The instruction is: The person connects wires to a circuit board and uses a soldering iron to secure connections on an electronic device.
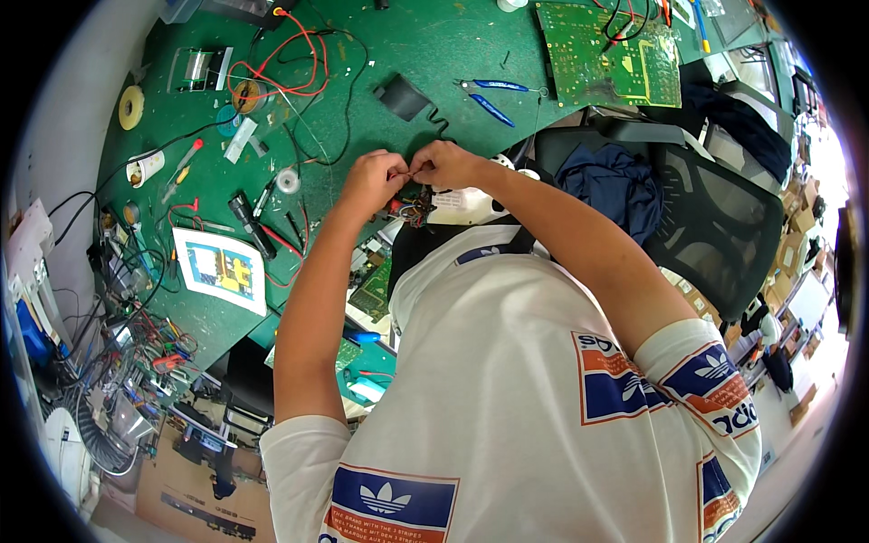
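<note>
Fingertips pinched together, my left hand [373,184] and my right hand [448,168] meet at the table's near edge. Between them runs what looks like a thin reddish wire, mostly covered by the fingers. Just below the hands, a bundle of coloured wires [415,210] comes out of a white housing [462,206] close to my body. My right forearm passes over part of that housing. Beyond the hands lies a black curved piece [403,97] with a coiled black cord [439,122]. Farther right are blue-handled cutters [496,88].
The green mat [380,59] carries a large circuit board [608,56] at far right. Left of my hands lie a flashlight [251,222], a printed sheet [220,269], a solder spool [246,94] and red test leads [312,36]. An office chair [715,217] stands at right.
</note>
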`<state>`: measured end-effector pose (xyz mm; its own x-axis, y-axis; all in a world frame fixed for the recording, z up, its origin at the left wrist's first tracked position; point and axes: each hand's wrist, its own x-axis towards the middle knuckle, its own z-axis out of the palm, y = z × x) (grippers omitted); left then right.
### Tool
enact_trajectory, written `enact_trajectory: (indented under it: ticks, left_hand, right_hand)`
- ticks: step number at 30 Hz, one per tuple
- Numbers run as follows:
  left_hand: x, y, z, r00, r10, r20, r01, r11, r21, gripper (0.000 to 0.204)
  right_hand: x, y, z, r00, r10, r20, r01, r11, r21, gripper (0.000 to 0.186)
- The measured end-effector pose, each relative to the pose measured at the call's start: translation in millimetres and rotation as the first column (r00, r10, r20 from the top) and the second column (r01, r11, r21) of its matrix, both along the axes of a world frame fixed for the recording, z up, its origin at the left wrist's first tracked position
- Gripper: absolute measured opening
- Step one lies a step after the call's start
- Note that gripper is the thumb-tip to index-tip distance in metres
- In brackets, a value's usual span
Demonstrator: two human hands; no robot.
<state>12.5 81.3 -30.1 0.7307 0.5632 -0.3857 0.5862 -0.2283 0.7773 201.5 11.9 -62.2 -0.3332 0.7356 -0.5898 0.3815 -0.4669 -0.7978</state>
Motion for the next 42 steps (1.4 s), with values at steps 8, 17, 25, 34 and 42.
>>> enact_trajectory:
  ticks: [8, 17, 25, 34, 42]
  left_hand:
    - [1, 4, 8, 0.999, 0.032, -0.011, -0.033, 0.99, -0.134, 0.013]
    - [0, 7, 9, 1.0, -0.021, -0.008, 0.02, 0.995, -0.099, 0.012]
    - [-1, 9, 7, 0.998, -0.061, 0.006, 0.061, 0.996, -0.063, 0.012]
    - [0, 8, 9, 0.995, -0.097, 0.021, 0.098, 0.995, -0.015, 0.01]
    - [0, 7, 8, 0.997, -0.065, 0.031, 0.065, 0.998, -0.003, 0.007]
  right_hand:
    - [0, -1, -6, 1.0, -0.005, -0.019, 0.005, 1.0, 0.01, 0.021]
    - [-2, -3, -3, 0.999, -0.023, -0.046, 0.024, 0.999, 0.022, 0.016]
    - [0, -5, -5, 0.995, -0.044, -0.085, 0.048, 0.998, 0.047, 0.014]
    - [-1, -4, -1, 0.996, -0.059, -0.072, 0.057, 0.998, -0.032, 0.015]
    - [-7, -11, 2, 0.98, -0.186, -0.07, 0.198, 0.95, 0.243, 0.013]
